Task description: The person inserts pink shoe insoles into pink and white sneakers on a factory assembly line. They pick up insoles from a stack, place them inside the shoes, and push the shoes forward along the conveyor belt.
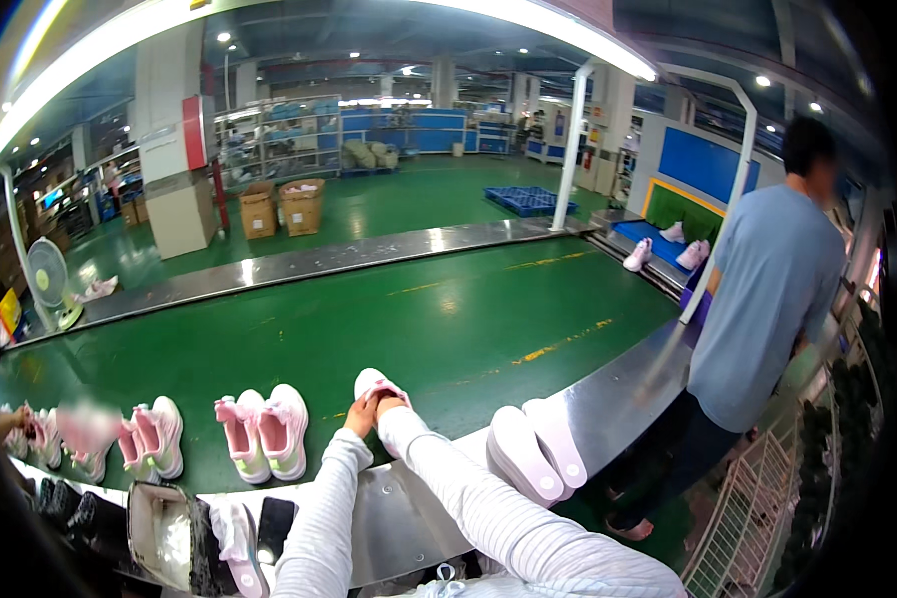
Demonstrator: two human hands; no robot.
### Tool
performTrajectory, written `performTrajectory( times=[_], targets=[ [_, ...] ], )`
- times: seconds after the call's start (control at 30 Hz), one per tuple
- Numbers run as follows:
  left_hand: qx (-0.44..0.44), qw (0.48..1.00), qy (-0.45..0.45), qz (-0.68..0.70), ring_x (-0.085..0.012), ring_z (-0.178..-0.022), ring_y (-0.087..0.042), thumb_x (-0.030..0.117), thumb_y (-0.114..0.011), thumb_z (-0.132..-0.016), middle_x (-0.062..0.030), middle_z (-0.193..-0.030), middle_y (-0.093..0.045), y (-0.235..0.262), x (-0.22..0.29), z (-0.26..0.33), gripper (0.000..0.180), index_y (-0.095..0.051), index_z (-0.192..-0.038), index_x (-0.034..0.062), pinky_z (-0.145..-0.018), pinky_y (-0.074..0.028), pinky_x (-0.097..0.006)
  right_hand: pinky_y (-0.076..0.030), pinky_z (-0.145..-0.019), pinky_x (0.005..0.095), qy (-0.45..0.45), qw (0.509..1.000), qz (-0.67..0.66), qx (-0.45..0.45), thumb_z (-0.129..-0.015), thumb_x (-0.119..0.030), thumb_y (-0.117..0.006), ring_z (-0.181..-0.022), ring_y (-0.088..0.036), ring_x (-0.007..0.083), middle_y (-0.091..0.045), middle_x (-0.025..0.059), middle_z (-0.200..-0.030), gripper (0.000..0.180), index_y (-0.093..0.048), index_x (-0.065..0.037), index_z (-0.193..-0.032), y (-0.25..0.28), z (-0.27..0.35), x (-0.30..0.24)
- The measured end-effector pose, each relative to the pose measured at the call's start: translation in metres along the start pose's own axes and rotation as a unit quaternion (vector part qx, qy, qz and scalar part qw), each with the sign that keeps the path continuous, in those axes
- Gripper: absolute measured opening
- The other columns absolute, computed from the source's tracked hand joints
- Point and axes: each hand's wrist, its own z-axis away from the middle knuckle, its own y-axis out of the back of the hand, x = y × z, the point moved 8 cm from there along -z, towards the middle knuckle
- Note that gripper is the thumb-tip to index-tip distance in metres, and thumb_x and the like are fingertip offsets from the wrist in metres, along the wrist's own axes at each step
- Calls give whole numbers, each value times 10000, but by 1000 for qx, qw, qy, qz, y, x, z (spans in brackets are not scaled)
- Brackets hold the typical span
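Observation:
Over the green conveyor belt [439, 319], both my arms reach forward to one white and pink sneaker [372, 380]. My left hand [360, 417] is closed on its near side. At the shoe's opening my right hand [390, 401] grips the edge, its fingers partly hidden. To the left, a pair of pink and white sneakers [260, 435] stands upright on the belt, with several more pairs [157, 439] beyond. On the metal ledge at right lie two shoes [524, 456], pale soles facing up.
Left of my arms sit a phone [276, 522], another shoe [233, 543] and a worn open bin [162, 536]. A person in a blue shirt [767, 289] stands at right beside a wire rack [746, 498]. More sneakers [639, 254] are at the belt's far right end.

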Motion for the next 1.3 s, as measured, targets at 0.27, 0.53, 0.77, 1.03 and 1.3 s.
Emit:
performTrajectory(
  times=[0.27, 0.53, 0.77, 1.03, 1.3],
  targets=[
    [79, 987, -125, -67, -239, -815, -575, 195, -549, -817, -121, -870, -605, 15, 47, -5, 256, -558, -1013, 30, -759, -441, -291, -445, -784, 390, 94, 977, -170, 91, -845, -231, -397, -948, -536, 332, -546, 187, -1062, 319, -529, -53, -1074, 16, -12, -5],
    [-83, 896, -43, -434, -301, -798, -586, 70, -583, -735, -145, -935, -591, -8, 62, 0, 141, -569, -856, 0, -750, -448, -399, -443, -717, 302, -26, 858, -504, 99, -875, -256, -458, -803, -579, 220, -609, 111, -888, 272, -554, -48, -1022, -5, 212, 73],
    [-307, 730, 56, -608, -306, -912, -563, 57, -577, -727, -168, -1027, -567, -63, 3, -53, 173, -565, -891, 3, -798, -432, -401, -422, -785, 361, 4, 871, -439, 220, -842, -289, -459, -867, -566, 279, -589, 171, -948, 322, -548, -50, -1038, 10, 260, 58],
    [-271, 761, 16, -589, -305, -923, -551, 78, -576, -732, -172, -1021, -564, -78, 43, -64, 172, -570, -886, 1, -798, -431, -400, -448, -614, 384, 58, 895, -361, 256, -840, -332, -465, -681, -565, 292, -584, 140, -746, 309, -593, -52, -812, 33, 259, 42],
    [-256, 789, -24, -558, -305, -934, -539, 100, -576, -738, -176, -1014, -561, -87, 70, -54, 176, -576, -882, -1, -798, -430, -398, -440, -725, 384, 57, 914, -346, 206, -828, -311, -483, -825, -555, 313, -588, 169, -891, 299, -587, -49, -929, 25, 259, 43]
  ],
)
